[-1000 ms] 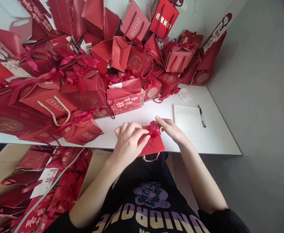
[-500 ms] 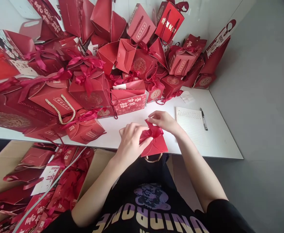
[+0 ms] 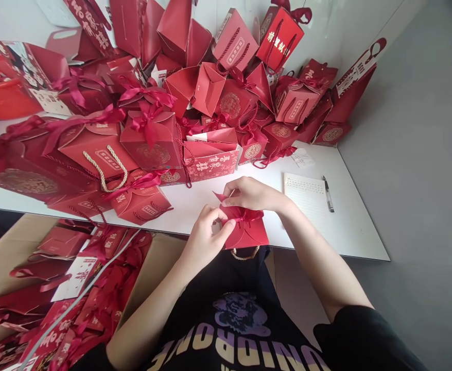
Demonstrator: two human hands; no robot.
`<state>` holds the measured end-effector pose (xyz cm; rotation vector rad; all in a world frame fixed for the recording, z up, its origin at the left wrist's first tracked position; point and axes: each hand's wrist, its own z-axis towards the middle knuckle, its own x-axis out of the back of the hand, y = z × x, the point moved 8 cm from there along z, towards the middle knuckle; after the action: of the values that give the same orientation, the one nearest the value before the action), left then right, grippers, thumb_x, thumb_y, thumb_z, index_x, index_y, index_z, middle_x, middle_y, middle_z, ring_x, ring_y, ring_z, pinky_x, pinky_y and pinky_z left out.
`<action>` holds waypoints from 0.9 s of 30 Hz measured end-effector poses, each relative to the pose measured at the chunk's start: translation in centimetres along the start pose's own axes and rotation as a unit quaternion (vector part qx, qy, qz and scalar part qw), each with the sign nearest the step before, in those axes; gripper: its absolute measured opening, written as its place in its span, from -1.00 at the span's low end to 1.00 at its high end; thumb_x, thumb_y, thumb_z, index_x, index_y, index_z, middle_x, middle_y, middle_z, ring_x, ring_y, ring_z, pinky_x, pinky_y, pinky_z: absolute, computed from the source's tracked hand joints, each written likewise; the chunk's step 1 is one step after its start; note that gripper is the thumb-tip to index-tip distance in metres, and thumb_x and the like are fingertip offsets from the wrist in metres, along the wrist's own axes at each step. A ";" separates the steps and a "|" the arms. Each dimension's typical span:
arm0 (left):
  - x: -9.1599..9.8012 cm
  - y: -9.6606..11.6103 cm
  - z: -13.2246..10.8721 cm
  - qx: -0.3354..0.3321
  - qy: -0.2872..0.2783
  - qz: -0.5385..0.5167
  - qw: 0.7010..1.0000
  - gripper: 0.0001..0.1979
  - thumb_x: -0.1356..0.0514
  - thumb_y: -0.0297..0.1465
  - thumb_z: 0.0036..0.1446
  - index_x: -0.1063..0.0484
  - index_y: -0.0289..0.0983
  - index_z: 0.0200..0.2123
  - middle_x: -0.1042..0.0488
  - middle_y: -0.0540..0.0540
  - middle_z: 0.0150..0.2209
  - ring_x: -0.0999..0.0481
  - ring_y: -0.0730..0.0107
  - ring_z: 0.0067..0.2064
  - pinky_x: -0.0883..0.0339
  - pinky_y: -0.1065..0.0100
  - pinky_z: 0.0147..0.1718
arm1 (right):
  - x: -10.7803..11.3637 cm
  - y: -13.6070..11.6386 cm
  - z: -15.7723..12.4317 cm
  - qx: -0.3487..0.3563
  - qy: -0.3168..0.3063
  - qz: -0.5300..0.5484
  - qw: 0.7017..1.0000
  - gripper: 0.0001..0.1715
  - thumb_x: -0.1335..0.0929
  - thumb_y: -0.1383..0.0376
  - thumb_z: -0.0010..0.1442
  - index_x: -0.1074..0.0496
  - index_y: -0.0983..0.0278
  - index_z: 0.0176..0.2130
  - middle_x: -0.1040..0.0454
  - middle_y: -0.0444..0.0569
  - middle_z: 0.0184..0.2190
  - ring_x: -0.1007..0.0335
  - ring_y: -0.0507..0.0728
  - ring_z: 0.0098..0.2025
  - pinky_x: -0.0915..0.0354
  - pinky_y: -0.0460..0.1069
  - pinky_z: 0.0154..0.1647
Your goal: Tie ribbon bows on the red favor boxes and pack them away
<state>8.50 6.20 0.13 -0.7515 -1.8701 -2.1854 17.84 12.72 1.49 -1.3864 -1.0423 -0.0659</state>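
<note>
A small red gift box (image 3: 246, 236) with a gold rope handle (image 3: 245, 255) rests at the table's front edge before me. Across its top lies a dark red ribbon (image 3: 245, 215). My left hand (image 3: 209, 229) is at the box's left side, thumb and fingertips closed on the ribbon. From above, my right hand (image 3: 251, 193) reaches over the box and pinches the ribbon, whose pointed end sticks out left of the fingertips. The fingers partly hide the knot.
Red gift boxes (image 3: 151, 144) crowd the back and left of the white table (image 3: 349, 226). To the right lie a notebook (image 3: 305, 198) and a pen (image 3: 328, 193). Below the left edge stands a cardboard box (image 3: 164, 252) of red packages, with a pale cable (image 3: 79, 301) across it.
My right hand has moved left with the ribbon end, which now points left. My left hand has drawn slightly lower, showing more of the box top. The view has shifted slightly.
</note>
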 end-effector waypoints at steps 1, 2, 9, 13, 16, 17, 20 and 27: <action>0.0 0.0 0.0 0.006 -0.004 -0.009 1.000 -0.83 -0.11 -0.40 0.11 -0.21 -0.24 -0.51 -0.23 0.02 -0.42 -0.33 0.44 -0.35 -0.26 0.39 -0.28 | 0.0 0.2 0.0 0.001 0.007 0.012 1.000 -0.90 -0.36 0.33 0.07 -0.46 0.33 -0.42 -0.42 -0.15 -0.54 -0.27 -0.03 -0.49 -0.16 -0.10 -0.43; -0.1 0.0 0.0 0.006 -0.006 -0.012 1.000 -0.82 -0.11 -0.42 0.10 -0.19 -0.24 -0.53 -0.22 0.02 -0.42 -0.32 0.44 -0.35 -0.27 0.39 -0.28 | 0.0 0.4 0.0 0.001 0.013 0.023 1.000 -0.90 -0.36 0.33 0.07 -0.46 0.33 -0.42 -0.43 -0.14 -0.53 -0.27 -0.02 -0.48 -0.17 -0.10 -0.42; -0.2 1.9 -0.1 -0.099 0.070 0.099 0.988 -0.89 -0.11 -0.54 0.00 -0.27 -0.26 -0.36 -0.29 -0.07 -0.31 -0.28 0.29 -0.20 -0.24 0.25 -0.17 | 0.2 0.9 -0.5 -0.007 0.058 0.046 0.997 -0.89 -0.35 0.34 0.07 -0.41 0.33 -0.47 -0.39 -0.17 -0.59 -0.23 -0.04 -0.52 -0.14 -0.10 -0.44; -1.1 2.7 0.1 -0.125 0.060 0.164 0.977 -0.92 -0.14 -0.41 0.12 -0.39 -0.25 -0.28 -0.36 -0.09 -0.26 -0.29 0.25 -0.18 -0.20 0.20 -0.14 | -0.1 1.2 -0.4 -0.013 0.063 0.047 0.997 -0.88 -0.32 0.39 0.07 -0.39 0.32 -0.49 -0.35 -0.20 -0.64 -0.22 -0.05 -0.55 -0.13 -0.10 -0.45; -1.6 2.6 0.4 -0.123 0.045 0.192 0.973 -0.92 -0.14 -0.37 0.15 -0.42 -0.23 -0.35 -0.38 -0.06 -0.29 -0.29 0.26 -0.21 -0.18 0.22 -0.18 | -0.3 1.3 0.1 -0.003 0.071 0.051 0.996 -0.88 -0.32 0.38 0.08 -0.39 0.31 -0.48 -0.41 -0.16 -0.58 -0.28 -0.03 -0.51 -0.17 -0.09 -0.41; -1.7 2.6 0.5 -0.122 0.041 0.193 0.973 -0.93 -0.15 -0.38 0.14 -0.42 -0.22 -0.36 -0.39 -0.06 -0.30 -0.29 0.27 -0.21 -0.18 0.23 -0.19 | -0.2 1.3 0.2 0.002 0.082 0.051 0.995 -0.87 -0.32 0.36 0.09 -0.39 0.31 -0.49 -0.43 -0.14 -0.55 -0.31 -0.01 -0.48 -0.18 -0.08 -0.39; -1.9 2.6 0.6 -0.120 0.038 0.194 0.973 -0.94 -0.18 -0.36 0.12 -0.42 -0.22 -0.38 -0.39 -0.04 -0.33 -0.30 0.27 -0.22 -0.18 0.23 -0.19 | 1.1 1.4 -0.6 -0.010 0.163 0.051 0.985 -0.85 -0.35 0.24 0.10 -0.39 0.29 -0.39 -0.47 -0.08 -0.45 -0.37 0.05 -0.39 -0.23 -0.05 -0.33; -0.1 2.2 -0.2 -0.100 0.069 0.123 0.985 -0.86 -0.16 -0.35 0.11 -0.30 -0.24 -0.25 -0.35 -0.08 -0.26 -0.32 0.28 -0.18 -0.25 0.24 -0.15 | 1.9 2.0 -10.1 -0.166 0.273 -0.017 0.947 -0.49 -0.18 -0.09 0.20 -0.21 0.23 -0.53 -0.26 -0.15 -0.65 -0.14 0.02 -0.60 -0.07 -0.06 -0.55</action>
<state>9.53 5.52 1.97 -0.7954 -1.4251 -2.2215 25.77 5.97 2.80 -1.5282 -0.6014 -0.6417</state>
